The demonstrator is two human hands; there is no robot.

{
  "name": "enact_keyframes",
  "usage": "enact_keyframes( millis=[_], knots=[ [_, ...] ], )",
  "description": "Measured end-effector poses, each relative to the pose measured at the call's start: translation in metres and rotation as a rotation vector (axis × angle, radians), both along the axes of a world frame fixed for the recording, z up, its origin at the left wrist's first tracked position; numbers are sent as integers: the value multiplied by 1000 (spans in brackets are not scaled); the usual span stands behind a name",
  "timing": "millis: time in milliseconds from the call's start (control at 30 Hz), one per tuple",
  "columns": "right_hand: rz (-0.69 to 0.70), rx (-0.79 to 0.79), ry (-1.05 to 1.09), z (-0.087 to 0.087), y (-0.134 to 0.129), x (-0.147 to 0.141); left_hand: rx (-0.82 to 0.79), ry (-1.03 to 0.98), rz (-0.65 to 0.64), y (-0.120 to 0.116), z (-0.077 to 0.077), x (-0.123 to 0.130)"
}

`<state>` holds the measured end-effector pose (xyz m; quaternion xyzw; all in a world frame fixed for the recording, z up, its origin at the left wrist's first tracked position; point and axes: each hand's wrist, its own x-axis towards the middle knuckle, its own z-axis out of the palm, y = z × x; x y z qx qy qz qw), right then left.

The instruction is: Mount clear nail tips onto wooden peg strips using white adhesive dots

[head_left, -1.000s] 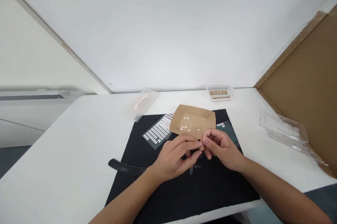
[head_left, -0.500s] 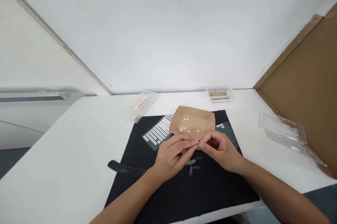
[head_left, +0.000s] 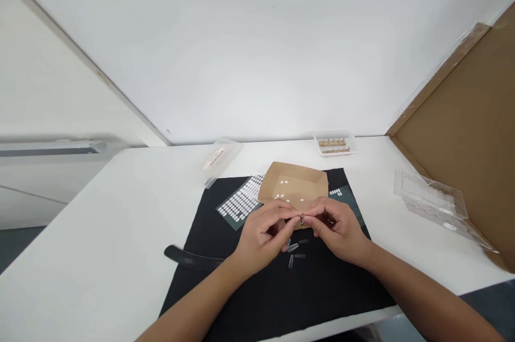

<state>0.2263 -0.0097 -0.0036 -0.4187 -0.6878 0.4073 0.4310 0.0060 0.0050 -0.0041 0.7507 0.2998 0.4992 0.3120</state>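
Note:
My left hand and my right hand meet over the near edge of a brown cardboard tray. Thumbs and fingertips of both pinch a small shiny metal piece; the fingers cover most of it, so its exact kind is unclear. In the tray lie several white oval stickers. Just below my hands, several clear false nail tips rest on a black cloth. A sheet of white oval adhesive tabs sits left of the tray.
A black curved nail file lies at the left. Behind are a frosted plastic case and a clear box holding rows of small metal-topped stands. At right, a clear plastic box stands near a cardboard panel. Another dark sheet is partly covered.
Fingertips of both hands have shifted slightly around the small metal piece, and more of it shows between them. Everything on the table stays in place.

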Motion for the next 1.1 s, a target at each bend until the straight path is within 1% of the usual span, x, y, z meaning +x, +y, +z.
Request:
enact_keyframes(
  millis=[67, 167, 267, 400, 567, 700, 833, 933, 1000, 1100],
  knots=[
    [16, -51, 40, 1, -2, -1, -68, -41, -17, -1, -3, 1],
    [45, -162, 157, 2, -4, -3, -178, -119, -61, -3, -6, 1],
    [90, -275, 272, 5, -5, -5, -228, -170, -109, -4, -5, 0],
    [190, -398, 358, 9, -5, -6, -209, -200, -187, -4, -1, -2],
    [293, -550, 479, 5, -6, -7, -161, -230, -209, -4, 2, -3],
    [306, -605, 519, 1, -6, -9, -176, -246, -250, -6, 3, -3],
    [275, -565, 501, 4, -6, -10, -202, -253, -281, -6, 5, -3],
    [184, -450, 412, 9, -8, -10, -215, -261, -290, -6, 6, -3],
    [86, -309, 320, 11, -10, -8, -225, -269, -296, -5, 7, -3],
    [-24, 30, 147, 13, -11, -6, -241, -279, -302, -5, 6, -2]
  ],
)
